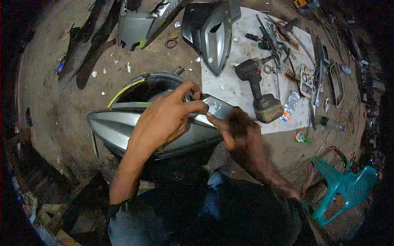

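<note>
A grey motorcycle body panel (111, 127) with a glossy curved side lies across my lap. A black rounded rim with a yellow-green edge stands up behind it. My left hand (164, 117) rests over the panel's middle, thumb and forefinger bent close together near its right end; whatever is between them is hidden. Around that silver-grey right end (219, 107) my right hand (243, 130) is closed, its thumb side on the near edge and one fingertip close to my left fingers. The fingers of my right hand are partly in shadow.
To the right, a worn cordless impact driver (255, 84) lies on a stained white sheet (217, 88) beside several hand tools (271, 39). More grey panels (217, 35) lie ahead. A teal plastic part (340, 184) is at the lower right, a ring (171, 42) on the floor.
</note>
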Demonstrator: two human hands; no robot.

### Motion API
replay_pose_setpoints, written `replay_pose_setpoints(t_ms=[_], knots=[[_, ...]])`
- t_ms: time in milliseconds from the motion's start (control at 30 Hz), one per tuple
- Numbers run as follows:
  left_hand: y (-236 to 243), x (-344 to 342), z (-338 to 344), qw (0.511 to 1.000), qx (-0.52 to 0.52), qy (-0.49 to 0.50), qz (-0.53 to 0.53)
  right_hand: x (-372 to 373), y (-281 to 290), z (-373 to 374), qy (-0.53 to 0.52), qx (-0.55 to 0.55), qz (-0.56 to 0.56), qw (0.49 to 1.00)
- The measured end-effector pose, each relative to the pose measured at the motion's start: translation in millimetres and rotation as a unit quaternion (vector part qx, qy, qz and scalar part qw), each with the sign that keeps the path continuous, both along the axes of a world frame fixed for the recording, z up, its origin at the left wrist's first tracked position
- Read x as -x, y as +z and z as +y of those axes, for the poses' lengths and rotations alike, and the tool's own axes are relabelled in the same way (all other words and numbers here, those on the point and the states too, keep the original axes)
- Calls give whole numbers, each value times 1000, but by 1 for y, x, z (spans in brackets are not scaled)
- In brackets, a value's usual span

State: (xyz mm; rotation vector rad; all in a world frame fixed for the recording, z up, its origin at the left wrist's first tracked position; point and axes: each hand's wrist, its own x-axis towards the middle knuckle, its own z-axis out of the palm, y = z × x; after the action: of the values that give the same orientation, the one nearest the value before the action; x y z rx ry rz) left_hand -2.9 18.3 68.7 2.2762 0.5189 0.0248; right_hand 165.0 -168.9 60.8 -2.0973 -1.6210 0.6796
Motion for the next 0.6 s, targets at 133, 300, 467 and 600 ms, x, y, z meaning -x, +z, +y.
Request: replay_pose_setpoints(t_ms=[133,300,467,600], knots=[[-9,2,0,1000,8,4,-27,-3,-9,1,39,-83,-4,996],[-10,1,2,999,35,5,-39,3,-12,2,5,-134,60,989],[-3,-2,-5,999,6,51,-1,3,-3,8,-19,-37,102,994],[-2,-2,-2,996,53,73,-18,-7,2,13,-43,-35,102,993]])
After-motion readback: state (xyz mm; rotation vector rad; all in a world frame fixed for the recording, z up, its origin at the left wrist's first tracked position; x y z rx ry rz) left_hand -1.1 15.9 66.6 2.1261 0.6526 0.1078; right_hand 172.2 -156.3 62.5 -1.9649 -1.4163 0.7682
